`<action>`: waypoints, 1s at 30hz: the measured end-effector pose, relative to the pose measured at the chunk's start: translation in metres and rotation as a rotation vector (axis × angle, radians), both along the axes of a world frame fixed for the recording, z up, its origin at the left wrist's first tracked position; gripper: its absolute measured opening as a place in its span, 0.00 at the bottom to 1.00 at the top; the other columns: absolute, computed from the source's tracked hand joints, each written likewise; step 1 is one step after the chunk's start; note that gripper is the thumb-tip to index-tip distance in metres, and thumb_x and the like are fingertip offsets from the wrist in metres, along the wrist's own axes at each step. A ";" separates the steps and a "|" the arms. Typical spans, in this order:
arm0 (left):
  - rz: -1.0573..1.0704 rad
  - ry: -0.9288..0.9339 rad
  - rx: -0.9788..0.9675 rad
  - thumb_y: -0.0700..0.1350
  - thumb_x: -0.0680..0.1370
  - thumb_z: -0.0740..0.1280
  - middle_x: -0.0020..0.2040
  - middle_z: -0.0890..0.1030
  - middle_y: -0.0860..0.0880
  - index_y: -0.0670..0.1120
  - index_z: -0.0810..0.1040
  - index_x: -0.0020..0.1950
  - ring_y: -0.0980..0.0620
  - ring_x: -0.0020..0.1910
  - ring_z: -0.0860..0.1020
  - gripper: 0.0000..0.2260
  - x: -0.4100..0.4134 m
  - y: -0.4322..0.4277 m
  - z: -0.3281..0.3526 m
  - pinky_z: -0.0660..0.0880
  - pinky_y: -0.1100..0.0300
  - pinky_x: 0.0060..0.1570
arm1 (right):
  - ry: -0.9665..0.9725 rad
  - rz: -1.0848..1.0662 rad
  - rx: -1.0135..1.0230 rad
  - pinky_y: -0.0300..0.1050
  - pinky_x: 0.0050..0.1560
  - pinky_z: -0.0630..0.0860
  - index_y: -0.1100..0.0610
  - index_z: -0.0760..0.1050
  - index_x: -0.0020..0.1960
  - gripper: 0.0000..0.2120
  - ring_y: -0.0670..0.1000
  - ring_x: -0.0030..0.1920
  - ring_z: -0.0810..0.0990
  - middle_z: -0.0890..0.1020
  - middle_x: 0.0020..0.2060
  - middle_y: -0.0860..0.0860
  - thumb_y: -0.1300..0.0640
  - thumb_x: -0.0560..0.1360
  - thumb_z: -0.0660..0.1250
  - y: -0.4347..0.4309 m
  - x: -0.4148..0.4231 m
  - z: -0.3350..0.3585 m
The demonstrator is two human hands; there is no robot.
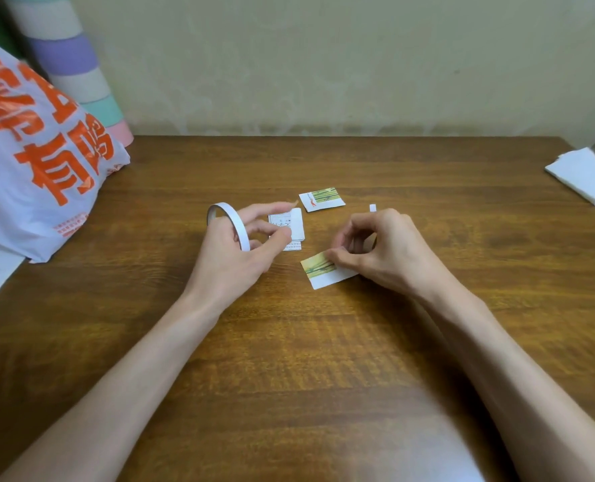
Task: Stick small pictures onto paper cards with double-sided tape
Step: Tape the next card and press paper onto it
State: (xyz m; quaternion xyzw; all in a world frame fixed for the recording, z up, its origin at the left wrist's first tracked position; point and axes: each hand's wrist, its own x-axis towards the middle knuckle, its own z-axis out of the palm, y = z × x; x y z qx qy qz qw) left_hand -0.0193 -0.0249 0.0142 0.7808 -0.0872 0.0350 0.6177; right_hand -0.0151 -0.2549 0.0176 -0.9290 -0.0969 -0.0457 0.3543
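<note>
**Head view: tape roll in the left hand, right hand on a picture and card**

Head view. We look down on a brown wooden table (323,342).

- Left hand (231,255): raised a little left of centre. A thin white tape roll (227,220) is looped over it. The fingers (271,207) pass through the ring and curl loosely around its band, with the forefinger reaching out over a small stack of white cards (297,226).
- Right hand (379,248): its fingers are curled, with thumb and forefinger tips together. They pinch the right edge of a small picture (318,266), green and yellow, which lies on a paper card (329,280) flat on the table near the centre.
- Second card (322,200): lies beyond the stack with a green picture on it, apart from both hands.
- White scrap (372,207): tiny, just beyond the right hand.
- Table edges: a white plastic bag (35,161) with orange print is at far left, with a pastel-striped roll (76,64) behind it. Folded white tissue (588,175) is at far right.
</note>
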 end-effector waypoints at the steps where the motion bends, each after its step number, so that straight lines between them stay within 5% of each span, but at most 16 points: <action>1: -0.014 0.010 -0.025 0.41 0.80 0.73 0.40 0.84 0.49 0.53 0.86 0.59 0.51 0.30 0.70 0.11 -0.001 -0.001 0.001 0.71 0.60 0.34 | -0.010 0.003 -0.027 0.33 0.39 0.71 0.51 0.83 0.38 0.07 0.43 0.32 0.76 0.83 0.32 0.46 0.54 0.72 0.79 0.000 0.000 -0.001; 6: -0.067 0.103 -0.075 0.42 0.82 0.70 0.35 0.77 0.57 0.50 0.87 0.54 0.54 0.29 0.67 0.07 -0.002 0.001 0.002 0.63 0.69 0.27 | -0.031 -0.013 -0.046 0.48 0.44 0.80 0.48 0.81 0.41 0.07 0.45 0.35 0.77 0.82 0.34 0.45 0.52 0.70 0.79 0.001 0.002 -0.007; 10: -0.110 0.164 -0.097 0.41 0.82 0.68 0.35 0.69 0.47 0.49 0.87 0.53 0.54 0.30 0.65 0.08 -0.002 0.002 0.003 0.60 0.68 0.26 | -0.042 -0.006 -0.058 0.49 0.46 0.79 0.46 0.83 0.51 0.11 0.44 0.38 0.77 0.81 0.38 0.44 0.50 0.70 0.80 0.005 0.002 -0.008; 19: -0.132 0.222 -0.118 0.40 0.82 0.68 0.40 0.67 0.45 0.49 0.88 0.53 0.55 0.30 0.64 0.09 -0.004 0.001 0.008 0.58 0.67 0.25 | -0.067 -0.022 -0.078 0.49 0.44 0.79 0.46 0.84 0.48 0.07 0.44 0.37 0.77 0.82 0.38 0.41 0.46 0.73 0.78 0.012 0.001 -0.015; 22: -0.133 0.233 -0.131 0.40 0.82 0.67 0.39 0.67 0.45 0.48 0.88 0.53 0.55 0.30 0.63 0.09 -0.004 0.001 0.008 0.56 0.66 0.25 | -0.035 -0.017 0.182 0.41 0.43 0.77 0.50 0.85 0.51 0.04 0.44 0.37 0.80 0.84 0.38 0.43 0.55 0.76 0.77 0.014 0.001 -0.009; 26: -0.138 0.255 -0.163 0.40 0.83 0.67 0.37 0.68 0.50 0.47 0.88 0.55 0.55 0.29 0.63 0.09 -0.005 0.002 0.010 0.55 0.66 0.25 | 0.167 0.102 0.609 0.37 0.54 0.79 0.55 0.85 0.58 0.11 0.50 0.50 0.86 0.87 0.48 0.49 0.64 0.78 0.74 0.019 -0.006 0.001; 30: -0.149 0.255 -0.180 0.41 0.83 0.67 0.38 0.67 0.50 0.46 0.88 0.56 0.56 0.30 0.62 0.10 -0.005 0.004 0.011 0.54 0.65 0.25 | 0.214 0.104 0.719 0.28 0.45 0.74 0.62 0.85 0.60 0.11 0.41 0.49 0.84 0.87 0.54 0.57 0.66 0.79 0.73 0.025 -0.013 0.005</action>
